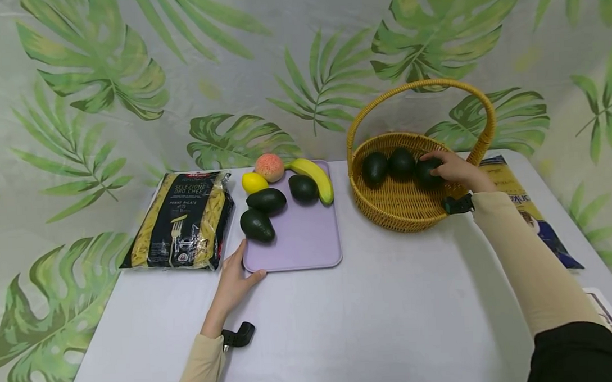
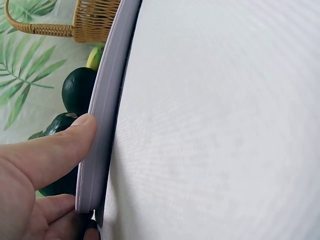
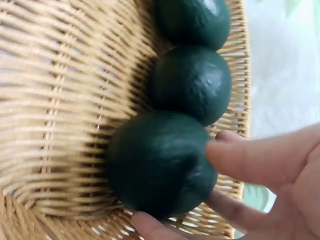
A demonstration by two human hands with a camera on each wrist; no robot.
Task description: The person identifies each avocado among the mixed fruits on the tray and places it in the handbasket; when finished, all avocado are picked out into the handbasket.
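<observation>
Right hand (image 1: 456, 169), half curled, holds the avocado (image 3: 155, 160) just below it; maybe hard and slippery, so grip round its middle.

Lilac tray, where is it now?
In the head view, the lilac tray lies right of the penne rigate bag and left of the wicker basket, with the left hand at its near-left corner.
</observation>
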